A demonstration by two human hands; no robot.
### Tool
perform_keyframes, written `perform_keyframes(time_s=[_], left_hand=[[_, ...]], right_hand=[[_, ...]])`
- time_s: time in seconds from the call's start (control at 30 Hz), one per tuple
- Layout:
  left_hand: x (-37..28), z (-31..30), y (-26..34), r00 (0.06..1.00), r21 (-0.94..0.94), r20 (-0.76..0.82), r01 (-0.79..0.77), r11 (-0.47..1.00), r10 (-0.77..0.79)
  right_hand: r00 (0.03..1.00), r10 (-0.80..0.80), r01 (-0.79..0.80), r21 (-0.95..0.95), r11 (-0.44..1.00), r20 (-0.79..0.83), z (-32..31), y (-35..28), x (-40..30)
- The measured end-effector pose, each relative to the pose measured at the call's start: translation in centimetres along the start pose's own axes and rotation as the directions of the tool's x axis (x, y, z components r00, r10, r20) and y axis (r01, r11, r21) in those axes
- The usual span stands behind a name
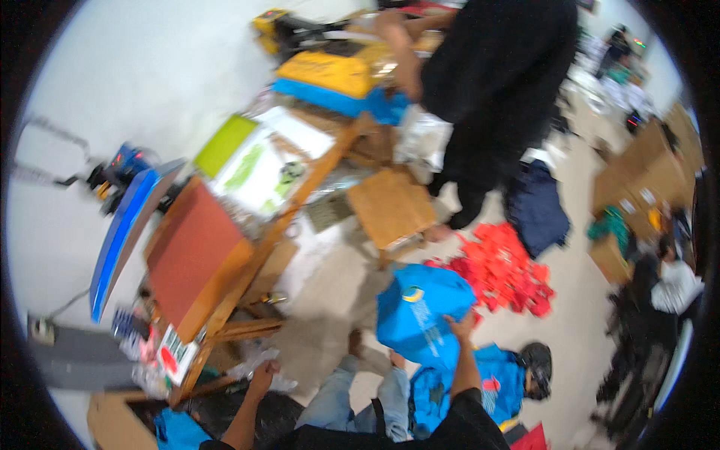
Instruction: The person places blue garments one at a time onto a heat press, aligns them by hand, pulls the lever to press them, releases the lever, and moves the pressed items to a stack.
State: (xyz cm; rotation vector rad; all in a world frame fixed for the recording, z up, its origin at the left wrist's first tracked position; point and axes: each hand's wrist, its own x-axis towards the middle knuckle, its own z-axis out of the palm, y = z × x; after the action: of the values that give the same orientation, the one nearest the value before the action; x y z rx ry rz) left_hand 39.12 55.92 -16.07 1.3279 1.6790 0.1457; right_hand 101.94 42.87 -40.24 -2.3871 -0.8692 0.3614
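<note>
My right hand (462, 327) grips the edge of a bright blue fabric piece (424, 306), which looks like a bag and bears a printed yellow-white emblem and writing. It hangs in front of my right leg. More blue printed fabric (498, 377) lies below it on the floor. To the left, by the lower end of the wooden workbench, my left hand (263, 376) is raised above crumpled clear plastic (284, 382). Its fingers look curled but are blurred, and I see nothing in them.
A person in black (500, 79) stands at the workbench (315, 185) ahead. Near their feet are a wooden stool (392, 208), red fabric pieces (500, 267) and dark blue cloth (537, 208). Cardboard boxes (641, 174) and black material (638, 337) line the right side.
</note>
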Motion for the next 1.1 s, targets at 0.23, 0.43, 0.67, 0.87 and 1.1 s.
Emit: perform_keyframes(time_s=[0.23,0.43,0.67,0.87,1.1], left_hand=[[-26.1,6.1,-22.4,0.942,0.403,0.035,0.293,0.867,-0.334],[-32.9,20.0,-20.2,0.85,-0.087,0.093,0.526,0.846,-0.519],[-34.7,24.8,-22.3,0.95,0.004,-0.24,0.207,0.978,-0.2],[-31.1,26.9,-21.0,0.794,-0.388,-0.444,0.246,0.888,-0.414],[-26.9,27.1,-17.9,0.821,-0.464,-0.442,0.136,0.876,-0.361]], right_hand=[[0.919,0.189,-0.159,-0.114,0.981,0.345,2.9,2.9,5.9],[0.903,0.149,-0.065,-0.214,0.975,0.403,-1.6,0.1,8.7],[0.793,-0.366,0.328,0.166,0.93,0.486,-1.6,-1.9,6.4],[0.769,-0.292,0.069,0.381,0.922,0.569,-2.7,-13.7,-0.8],[0.16,-0.354,-0.392,0.388,0.834,0.921,-9.1,-34.1,-23.6]])
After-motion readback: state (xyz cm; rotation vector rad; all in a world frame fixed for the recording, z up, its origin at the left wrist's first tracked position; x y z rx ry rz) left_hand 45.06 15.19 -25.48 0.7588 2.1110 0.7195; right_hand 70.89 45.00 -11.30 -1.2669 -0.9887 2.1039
